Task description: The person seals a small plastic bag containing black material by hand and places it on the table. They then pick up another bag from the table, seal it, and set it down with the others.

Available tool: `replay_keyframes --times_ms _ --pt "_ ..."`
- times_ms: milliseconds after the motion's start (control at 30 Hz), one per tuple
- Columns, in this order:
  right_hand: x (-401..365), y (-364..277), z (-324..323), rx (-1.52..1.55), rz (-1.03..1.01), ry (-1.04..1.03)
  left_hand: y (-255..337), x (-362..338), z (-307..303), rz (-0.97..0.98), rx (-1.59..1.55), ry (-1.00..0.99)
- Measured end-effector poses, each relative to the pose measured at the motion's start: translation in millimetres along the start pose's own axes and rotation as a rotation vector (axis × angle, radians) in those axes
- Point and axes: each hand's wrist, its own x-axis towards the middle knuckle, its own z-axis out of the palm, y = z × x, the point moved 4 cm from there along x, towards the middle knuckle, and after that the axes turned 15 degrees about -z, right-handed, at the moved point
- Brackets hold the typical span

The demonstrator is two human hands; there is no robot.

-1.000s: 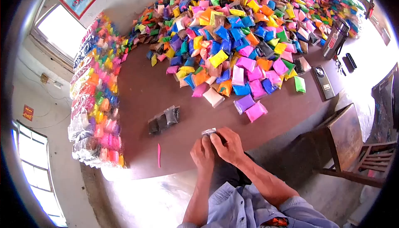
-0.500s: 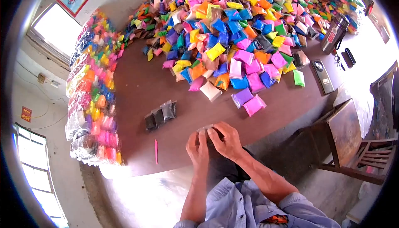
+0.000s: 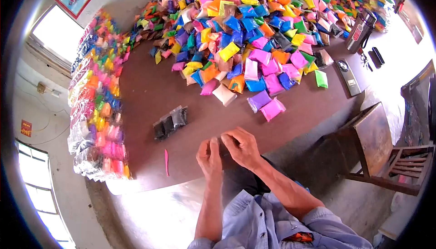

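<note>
My left hand and my right hand are close together over the table's near edge, fingers curled and thumbs pressed in. Something dark may sit between them, but the fingers hide most of it and I cannot make out its kind. Ahead and to the left lie several clear packets with black and dark grey contents, side by side. A thin pink plastic tool rests on the table left of my left hand.
A large heap of colourful small packets covers the back of the brown table. Bulging bags of packets line the left edge. A thermos, a phone-like device and a black case lie right. A wooden chair stands nearby.
My hands have drawn slightly apart at the fingertips. The greyish edge that showed above them is no longer visible. The whole view has shifted a little.
</note>
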Motion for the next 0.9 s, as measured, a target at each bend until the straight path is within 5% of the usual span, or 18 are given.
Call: replay_keyframes --times_ms 433,633,900 --pt "-15 -1 -3 0.037 -0.082 0.025 0 -12 -9 -0.17 -0.306 -0.147" --pt "-58 -33 -30 0.134 0.028 -0.021 14 -61 -20 -0.02 0.129 -0.164" --pt "-122 -36 -54 0.055 0.172 0.072 -24 -120 -7 -0.362 0.119 -0.367"
